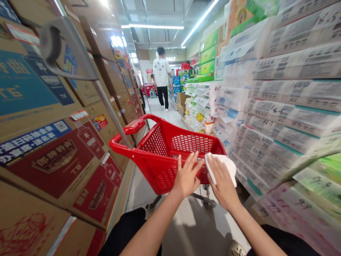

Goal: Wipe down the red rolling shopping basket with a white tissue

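Bright ceiling tubes [152, 27], blurred, stretched edges

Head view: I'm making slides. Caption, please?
Right hand flat on a white cloth at a red shopping cart, left hand nearby.

The cart [146, 169] is smooth, glossy plastic, its sides perforated; the cloth [229, 169] looks soft and matt. Shiny metal forms the pole [111, 111]. The cartons [16, 193] are matt cardboard, the stacked packs [290, 89] wear glossy plastic film, and the floor [183, 227] looks smooth with a faint sheen.
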### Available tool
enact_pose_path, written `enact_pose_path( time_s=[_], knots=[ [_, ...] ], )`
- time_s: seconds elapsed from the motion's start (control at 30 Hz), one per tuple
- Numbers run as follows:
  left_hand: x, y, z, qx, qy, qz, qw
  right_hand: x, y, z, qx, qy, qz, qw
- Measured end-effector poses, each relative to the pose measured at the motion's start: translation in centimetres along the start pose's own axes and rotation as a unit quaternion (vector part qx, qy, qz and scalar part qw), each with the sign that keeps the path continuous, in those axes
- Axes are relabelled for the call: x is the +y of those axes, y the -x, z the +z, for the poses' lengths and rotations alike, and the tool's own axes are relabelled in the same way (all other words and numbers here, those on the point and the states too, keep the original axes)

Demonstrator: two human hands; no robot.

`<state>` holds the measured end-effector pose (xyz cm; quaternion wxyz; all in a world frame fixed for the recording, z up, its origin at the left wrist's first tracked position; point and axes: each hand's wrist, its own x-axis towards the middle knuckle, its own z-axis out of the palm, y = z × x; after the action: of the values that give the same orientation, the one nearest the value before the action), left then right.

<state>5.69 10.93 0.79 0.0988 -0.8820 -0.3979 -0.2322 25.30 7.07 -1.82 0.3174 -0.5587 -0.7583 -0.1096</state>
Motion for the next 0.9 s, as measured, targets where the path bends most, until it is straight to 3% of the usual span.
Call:
enact_pose_path(
  time_s=[0.07, 0.17, 0.3, 0.37, 0.5, 0.6, 0.67, 0.73, 0.9],
  knots=[
    [-0.2, 0.1, -0.1, 0.000, -0.004, 0.010, 1.000, -0.8, -0.1, -0.1, -0.020, -0.006, -0.032, 0.999],
    [-1.0, 0.5, -0.5, -0.001, -0.017, 0.025, 1.000, 0.6, -0.1, -0.2, -0.015, -0.006, -0.022, 1.000],
    [-2.2, 1.4, -1.4, 0.027, -0.045, -0.039, 0.998, 4.2, 0.1, 0.1, 0.022, -0.007, 0.038, 0.999],
    [-2.3, 1.6, -1.6, 0.032, -0.056, -0.060, 0.996, 4.6, 0.2, 0.2, 0.035, -0.002, 0.046, 0.998],
    [-1.6, 1.4, -1.2, 0.032, -0.075, -0.057, 0.995, 1.3, -0.1, 0.3, 0.029, 0.011, 0.029, 0.999],
    [-1.2, 1.2, -1.0, 0.032, -0.079, -0.052, 0.995, -1.8, -0.6, 0.1, -0.011, 0.000, -0.031, 0.999],
    [-1.3, 1.1, -1.1, 0.028, -0.079, -0.047, 0.995, -2.2, -0.8, -0.1, -0.028, -0.008, -0.062, 0.998],
    [-1.4, 1.1, -1.2, 0.022, -0.077, -0.043, 0.996, -1.1, -0.8, -0.2, -0.029, -0.008, -0.056, 0.998],
    [-1.6, 1.0, -1.1, 0.022, -0.075, -0.047, 0.996, 3.4, -0.3, 0.1, 0.038, 0.011, 0.059, 0.997]
  ],
)
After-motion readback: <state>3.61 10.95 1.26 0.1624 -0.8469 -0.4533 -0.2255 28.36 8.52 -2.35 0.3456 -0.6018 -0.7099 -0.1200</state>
